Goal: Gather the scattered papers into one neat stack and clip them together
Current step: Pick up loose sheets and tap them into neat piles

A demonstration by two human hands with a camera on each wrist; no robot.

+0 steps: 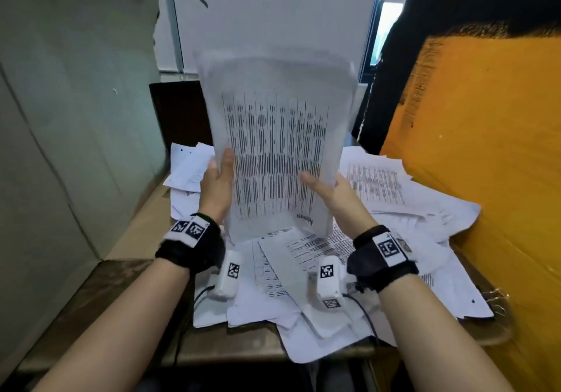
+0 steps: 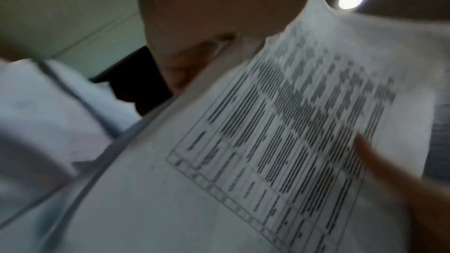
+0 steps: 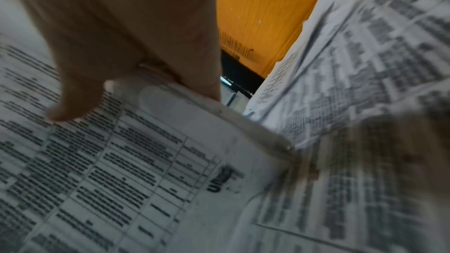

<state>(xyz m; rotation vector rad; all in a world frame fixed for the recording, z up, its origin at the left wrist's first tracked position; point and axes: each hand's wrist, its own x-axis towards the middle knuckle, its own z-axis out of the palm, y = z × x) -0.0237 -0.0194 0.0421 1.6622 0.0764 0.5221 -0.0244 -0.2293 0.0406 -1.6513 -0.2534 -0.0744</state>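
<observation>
My left hand (image 1: 220, 176) and right hand (image 1: 323, 186) each pinch side edge of upright bundle (image 1: 276, 148), lifted above desk (image 1: 145, 233) middle, probably to tap edges square. Loose sheets (image 1: 425, 209) lie strewn toward right edge. No clip seen.

I have little room to either side: a grey cardboard wall (image 1: 76, 118) closes the left, an orange cardboard wall (image 1: 485, 164) the right. Loose papers (image 1: 409, 209) cover most of the table (image 1: 227, 346), reaching the orange wall. A bare strip of brown surface (image 1: 145, 209) runs beside the grey wall. The upright sheaf (image 1: 273, 136) blocks the middle.
</observation>
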